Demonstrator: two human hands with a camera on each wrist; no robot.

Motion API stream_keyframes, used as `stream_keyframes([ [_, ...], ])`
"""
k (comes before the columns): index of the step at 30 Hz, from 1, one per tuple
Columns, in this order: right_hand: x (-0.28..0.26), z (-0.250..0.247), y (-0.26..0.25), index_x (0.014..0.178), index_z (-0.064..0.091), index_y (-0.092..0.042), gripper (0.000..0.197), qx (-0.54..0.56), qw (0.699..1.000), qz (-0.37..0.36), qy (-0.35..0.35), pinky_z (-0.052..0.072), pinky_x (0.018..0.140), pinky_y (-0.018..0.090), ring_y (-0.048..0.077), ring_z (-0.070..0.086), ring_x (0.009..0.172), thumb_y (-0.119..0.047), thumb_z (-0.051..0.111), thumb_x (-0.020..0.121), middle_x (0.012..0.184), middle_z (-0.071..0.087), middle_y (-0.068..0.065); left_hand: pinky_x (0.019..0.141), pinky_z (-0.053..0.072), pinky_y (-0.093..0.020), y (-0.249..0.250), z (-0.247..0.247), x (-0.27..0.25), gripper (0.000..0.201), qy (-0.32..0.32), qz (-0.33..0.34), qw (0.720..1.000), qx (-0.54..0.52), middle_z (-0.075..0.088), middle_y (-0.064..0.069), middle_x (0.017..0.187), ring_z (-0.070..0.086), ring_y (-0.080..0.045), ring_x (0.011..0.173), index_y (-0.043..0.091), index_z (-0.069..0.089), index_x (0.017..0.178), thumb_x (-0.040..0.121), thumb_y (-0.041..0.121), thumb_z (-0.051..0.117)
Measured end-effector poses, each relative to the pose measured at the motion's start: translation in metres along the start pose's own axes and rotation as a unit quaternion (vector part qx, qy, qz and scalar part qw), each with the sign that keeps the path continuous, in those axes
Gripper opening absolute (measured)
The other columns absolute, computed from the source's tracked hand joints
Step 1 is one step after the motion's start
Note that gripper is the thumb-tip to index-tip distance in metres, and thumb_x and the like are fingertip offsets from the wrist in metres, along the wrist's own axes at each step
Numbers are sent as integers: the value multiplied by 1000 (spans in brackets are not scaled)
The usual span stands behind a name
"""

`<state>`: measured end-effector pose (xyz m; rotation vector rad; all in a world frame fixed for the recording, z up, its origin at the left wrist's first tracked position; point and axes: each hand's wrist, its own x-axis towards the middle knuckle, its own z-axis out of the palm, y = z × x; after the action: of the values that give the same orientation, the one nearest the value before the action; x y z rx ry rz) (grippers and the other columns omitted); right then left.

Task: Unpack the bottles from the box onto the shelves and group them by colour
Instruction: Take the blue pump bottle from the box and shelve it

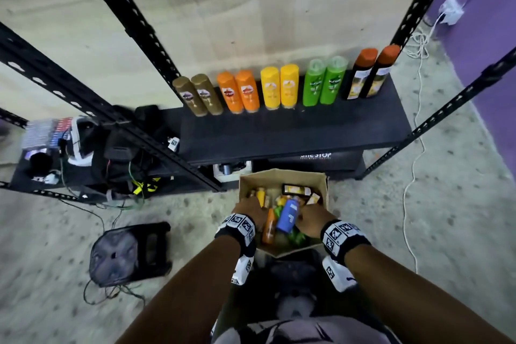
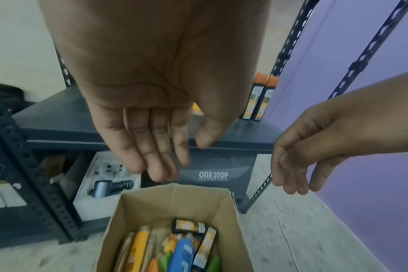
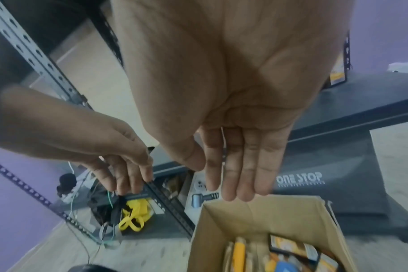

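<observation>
Head view: open cardboard box point(image 1: 282, 176) on the floor before the shelf point(image 1: 293, 131), holding a jumble of plastic bottles; a blue bottle point(image 1: 289, 216) lay on top beside an orange bottle point(image 1: 269, 227). On the shelf stood upright pairs: gold, orange, yellow, green, black with orange caps. My left hand point(image 1: 250, 211) and right hand point(image 1: 314, 219) were over the box.

Left wrist view: my left hand point(image 2: 151, 114) hung above the box point(image 2: 175, 202), fingers straight, grip apart, holding nothing.

Right wrist view: my right hand point(image 3: 233, 128) likewise, grip apart, above the box point(image 3: 263, 217) rim.
</observation>
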<state>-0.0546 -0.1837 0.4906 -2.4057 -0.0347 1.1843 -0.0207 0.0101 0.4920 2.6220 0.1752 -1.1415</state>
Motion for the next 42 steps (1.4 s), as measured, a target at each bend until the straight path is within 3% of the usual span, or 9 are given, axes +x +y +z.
stream_keyframes([
  [2, 8, 14, 8, 72, 52, -18, 35, -4, 1000, 11, -16, 41, 71, 33, 32, 60, 89, -25, 41, 104, 91, 60, 16, 78, 51, -36, -3, 11, 7, 49, -4, -13, 1000, 3, 66, -21, 123, 65, -39, 108, 7, 60, 125, 95, 45, 53],
  [7, 27, 35, 22, 121, 59, -9, 30, 8, 999, 35, -29, 47, 69, 34, 28, 54, 74, -27, 42, 104, 103, 63, 17, 89, 51, -38, -10, 35, 28, 53, -27, -26, 999, 17, 66, -21, 124, 64, -38, 113, 3, 66, 120, 101, 47, 43],
  [11, 42, 52, 36, 70, 42, -20, 34, 13, 998, 48, -32, 33, 61, 30, 25, 46, 67, -26, 41, 104, 70, 45, 2, 93, 49, -35, -15, 59, 48, 41, -47, -40, 998, 22, 68, -14, 123, 63, -33, 115, 7, 68, 121, 101, 37, 50],
  [20, 114, 91, 84, 60, 39, -17, 42, 87, 988, 113, -62, 22, 52, 29, 18, 35, 56, -25, 44, 102, 63, 39, 4, 105, 49, -44, -25, 134, 123, 50, -111, -52, 992, 37, 59, -21, 138, 57, -40, 126, 5, 59, 135, 99, 37, 50],
  [24, 162, 117, 107, 68, 50, -13, 38, 111, 980, 157, -47, 28, 58, 30, 32, 53, 77, -28, 43, 102, 71, 50, 8, 101, 51, -45, -29, 164, 170, 55, -120, -66, 989, 50, 59, -21, 136, 58, -42, 124, 5, 60, 132, 95, 44, 50],
  [29, 240, 149, 136, 127, 61, -3, 40, 129, 978, 150, -61, 45, 98, 38, 36, 57, 122, -32, 44, 105, 128, 63, 21, 84, 51, -39, -39, 208, 245, 44, -137, -4, 989, 53, 67, -21, 118, 65, -41, 107, 7, 66, 119, 99, 43, 49],
  [33, 304, 174, 163, 90, 61, -16, 22, 144, 978, 140, -55, 40, 74, 32, 38, 60, 108, -22, 45, 103, 105, 64, 22, 72, 46, -35, -47, 240, 313, 43, -131, 20, 988, 76, 69, -21, 110, 66, -39, 101, 6, 67, 106, 98, 46, 52],
  [38, 379, 201, 185, 137, 54, -11, 37, 165, 974, 138, -74, 40, 92, 34, 34, 52, 128, -26, 40, 106, 142, 54, 20, 65, 39, -32, -52, 272, 384, 40, -127, 21, 989, 71, 70, -21, 103, 67, -37, 97, 4, 69, 94, 98, 41, 55],
  [42, 428, 227, 202, 131, 57, -5, 42, 272, 934, 223, -58, 51, 98, 47, 36, 58, 119, -30, 59, 98, 131, 60, 20, 71, 46, -34, -51, 298, 433, 40, -124, 27, 990, 57, 68, -23, 112, 66, -39, 103, 0, 67, 110, 98, 35, 53],
])
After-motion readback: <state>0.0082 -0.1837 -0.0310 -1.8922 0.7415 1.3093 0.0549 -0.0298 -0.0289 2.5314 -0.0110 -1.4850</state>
